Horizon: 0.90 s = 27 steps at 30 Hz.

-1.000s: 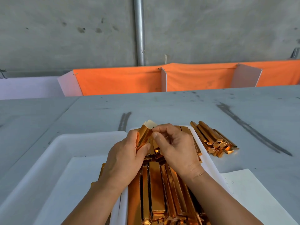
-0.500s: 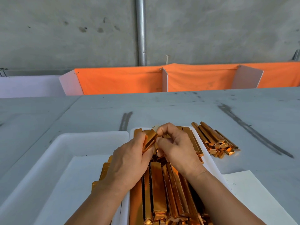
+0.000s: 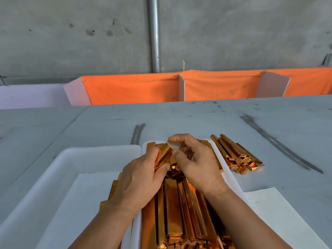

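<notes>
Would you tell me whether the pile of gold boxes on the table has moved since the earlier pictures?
No. The pile of gold boxes still lies just right of the right white tray and left of the dark streak, as before.

Scuffed grey worktop (image 3: 197, 119), left tray (image 3: 75, 159) and right tray (image 3: 228, 178) touching at near edge, pile of gold boxes (image 3: 235, 155) just right, paper sheet (image 3: 280, 212) near-right.

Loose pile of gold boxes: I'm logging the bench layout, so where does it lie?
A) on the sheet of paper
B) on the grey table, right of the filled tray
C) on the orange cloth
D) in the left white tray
B: the loose pile lies on the grey table just right of the filled tray, apart from the paper.
</notes>
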Motion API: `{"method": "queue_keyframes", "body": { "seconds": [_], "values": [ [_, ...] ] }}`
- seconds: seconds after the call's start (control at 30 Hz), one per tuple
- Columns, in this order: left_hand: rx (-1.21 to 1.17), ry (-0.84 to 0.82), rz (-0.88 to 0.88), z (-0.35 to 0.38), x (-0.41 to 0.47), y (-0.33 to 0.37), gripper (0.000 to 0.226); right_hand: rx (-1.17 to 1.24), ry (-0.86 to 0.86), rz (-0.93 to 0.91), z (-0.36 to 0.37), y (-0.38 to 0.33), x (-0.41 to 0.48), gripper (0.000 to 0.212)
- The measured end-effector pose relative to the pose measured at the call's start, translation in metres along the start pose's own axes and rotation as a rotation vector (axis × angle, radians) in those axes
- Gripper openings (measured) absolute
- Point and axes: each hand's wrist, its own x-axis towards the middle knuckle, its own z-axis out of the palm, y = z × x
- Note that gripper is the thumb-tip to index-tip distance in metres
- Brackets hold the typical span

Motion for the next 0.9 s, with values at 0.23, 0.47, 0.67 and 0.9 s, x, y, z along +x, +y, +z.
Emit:
{"method": "queue_keyframes", "body": {
  "seconds": [0.23, 0.47, 0.67, 0.9],
  "values": [
    [-0.01, 0.012, -0.019, 0.0009, -0.0004, -0.0006, 0.022, 0.126, -0.01, 0.055, 0.0011, -0.0039, -0.0002, 0.035],
    [0.022, 0.023, 0.0, 0.0022, -0.0014, -0.0019, 0.028, 0.272, -0.066, 0.189, -0.0013, -0.0055, 0.0007, 0.023],
    [0.01, 0.017, -0.013, 0.0041, -0.0011, -0.002, 0.029, 0.237, -0.024, 0.155, 0.0015, -0.0043, -0.0004, 0.023],
    [-0.041, 0.039, 0.009, 0.0036, -0.0013, -0.0003, 0.04, 0.314, -0.062, 0.161, 0.0032, -0.006, -0.0013, 0.023]
  ]
}}
